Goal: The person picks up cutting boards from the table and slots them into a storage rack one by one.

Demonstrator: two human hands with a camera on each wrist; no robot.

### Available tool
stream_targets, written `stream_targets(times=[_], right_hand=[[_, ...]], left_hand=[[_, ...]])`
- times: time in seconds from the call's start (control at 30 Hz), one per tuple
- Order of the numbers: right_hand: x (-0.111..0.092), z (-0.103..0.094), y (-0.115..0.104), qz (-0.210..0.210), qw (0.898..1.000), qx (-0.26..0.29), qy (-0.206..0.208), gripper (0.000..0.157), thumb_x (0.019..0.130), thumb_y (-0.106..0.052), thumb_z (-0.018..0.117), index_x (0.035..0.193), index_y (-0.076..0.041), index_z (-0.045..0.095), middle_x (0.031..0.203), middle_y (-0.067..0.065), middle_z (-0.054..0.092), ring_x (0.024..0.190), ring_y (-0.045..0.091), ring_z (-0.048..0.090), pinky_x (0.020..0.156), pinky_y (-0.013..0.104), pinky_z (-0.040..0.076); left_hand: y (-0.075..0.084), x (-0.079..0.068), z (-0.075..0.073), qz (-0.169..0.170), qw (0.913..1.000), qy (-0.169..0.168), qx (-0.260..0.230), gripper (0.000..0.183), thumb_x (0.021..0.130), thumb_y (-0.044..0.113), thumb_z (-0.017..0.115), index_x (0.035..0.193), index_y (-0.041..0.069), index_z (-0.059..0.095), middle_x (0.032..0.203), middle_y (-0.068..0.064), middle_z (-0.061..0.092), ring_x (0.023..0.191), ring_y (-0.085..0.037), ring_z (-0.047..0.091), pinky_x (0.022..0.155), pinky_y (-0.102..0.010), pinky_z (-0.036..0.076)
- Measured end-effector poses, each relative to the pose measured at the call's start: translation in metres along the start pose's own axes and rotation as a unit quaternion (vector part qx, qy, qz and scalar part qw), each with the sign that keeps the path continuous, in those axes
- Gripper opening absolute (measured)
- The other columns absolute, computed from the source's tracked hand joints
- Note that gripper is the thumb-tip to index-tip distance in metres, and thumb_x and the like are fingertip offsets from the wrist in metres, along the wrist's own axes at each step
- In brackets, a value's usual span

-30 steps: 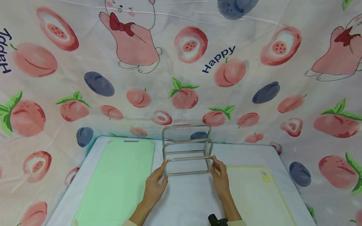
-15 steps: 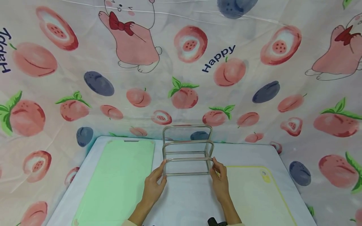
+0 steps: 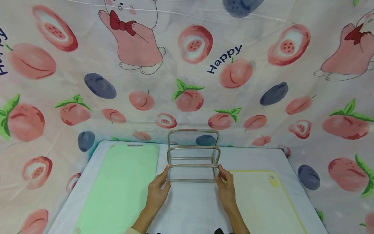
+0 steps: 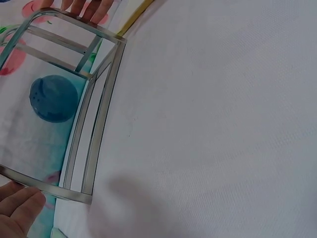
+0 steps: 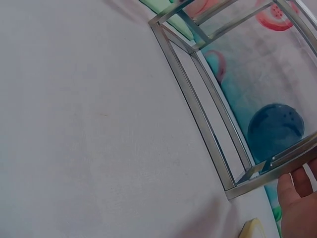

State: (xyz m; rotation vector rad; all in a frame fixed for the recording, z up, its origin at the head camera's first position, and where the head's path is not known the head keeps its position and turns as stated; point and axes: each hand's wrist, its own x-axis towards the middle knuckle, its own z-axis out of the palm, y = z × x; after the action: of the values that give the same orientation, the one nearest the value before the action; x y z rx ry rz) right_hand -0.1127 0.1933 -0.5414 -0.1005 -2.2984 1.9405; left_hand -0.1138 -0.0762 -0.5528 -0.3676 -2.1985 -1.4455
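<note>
A silver metal rack (image 3: 194, 166) of bent bars, with three upright loops one behind another, stands on the white table at the middle back. My left hand (image 3: 155, 195) holds its front loop at the left side, fingertips near the top corner and thumb lower down. On the opposite side my right hand (image 3: 227, 191) holds the same loop. In the left wrist view, the rack's base bars (image 4: 101, 129) run between both hands. The right wrist view shows my right fingers (image 5: 287, 191) against the rack's outer side bar.
A light green cutting board (image 3: 119, 185) lies flat to the left of the rack. A pale cutting board (image 3: 260, 198) with a yellow edge lies to the right. Behind the white table (image 3: 248, 157) hangs a fruit-and-rabbit patterned cloth (image 3: 175, 42).
The rack has shifted very slightly toward me and its bars look more level. Both hands keep their places at its sides. The head view has moved a little.
</note>
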Motion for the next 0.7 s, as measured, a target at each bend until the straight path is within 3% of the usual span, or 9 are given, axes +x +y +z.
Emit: stream_targets(times=[0.17, 0.7], right_hand=[[-0.002, 0.000, 0.000, -0.001, 1.000, 0.002, 0.000, 0.047, 0.099, -0.009, 0.052, 0.143, -0.023, 0.042, 0.123, 0.010, 0.037, 0.124, 0.025, 0.037, 0.095, 0.010, 0.035], [-0.012, 0.006, -0.004, 0.004, 1.000, -0.002, 0.010, 0.048, 0.098, -0.008, 0.052, 0.144, -0.016, 0.039, 0.121, 0.009, 0.036, 0.123, 0.024, 0.038, 0.096, 0.011, 0.036]], left_hand=[[0.000, -0.001, 0.001, -0.012, 0.9999, 0.006, -0.003, 0.068, 0.078, -0.018, 0.064, 0.138, 0.013, 0.054, 0.130, -0.008, 0.058, 0.109, -0.031, 0.060, 0.080, -0.036, 0.053], [0.002, 0.000, -0.003, 0.006, 0.9998, 0.016, -0.009, 0.068, 0.077, -0.022, 0.062, 0.137, 0.011, 0.054, 0.131, -0.008, 0.057, 0.110, -0.030, 0.060, 0.080, -0.035, 0.053]])
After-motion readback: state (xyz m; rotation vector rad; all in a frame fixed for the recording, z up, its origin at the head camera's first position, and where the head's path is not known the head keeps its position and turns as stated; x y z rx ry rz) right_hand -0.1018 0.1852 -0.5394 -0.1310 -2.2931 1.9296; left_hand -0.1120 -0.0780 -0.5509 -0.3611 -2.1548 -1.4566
